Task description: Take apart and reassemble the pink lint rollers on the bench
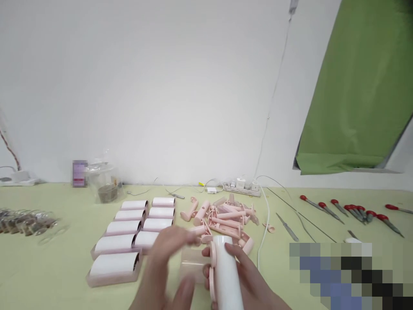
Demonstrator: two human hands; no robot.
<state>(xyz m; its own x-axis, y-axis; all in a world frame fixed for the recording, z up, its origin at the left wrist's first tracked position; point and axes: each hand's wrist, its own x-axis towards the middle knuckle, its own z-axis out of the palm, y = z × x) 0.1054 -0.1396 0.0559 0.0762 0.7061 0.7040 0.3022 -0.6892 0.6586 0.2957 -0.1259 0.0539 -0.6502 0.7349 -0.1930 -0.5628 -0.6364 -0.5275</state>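
My right hand (248, 275) is wrapped round a white cylinder (227, 275), held upright and tilted slightly. Along the cylinder's left side runs a pink plastic piece (212, 275) with rounded lobes. To the left, my left hand (167, 262) is raised with thumb and fingers apart, slightly blurred, and nothing shows in it. Behind both hands, partly hidden, a clear box-like piece (192, 262) lies on the table. A heap of pink plastic parts (226, 217) lies just beyond the cylinder.
Two rows of white-topped pink cases (114, 263) stand at left on the yellow-green table (45, 267). A power strip (241, 189) with cables lies by the wall. Several red-handled tools (351, 209) and a knife-like blade (287, 227) lie right. A plastic tub (106, 183) stands at the back left.
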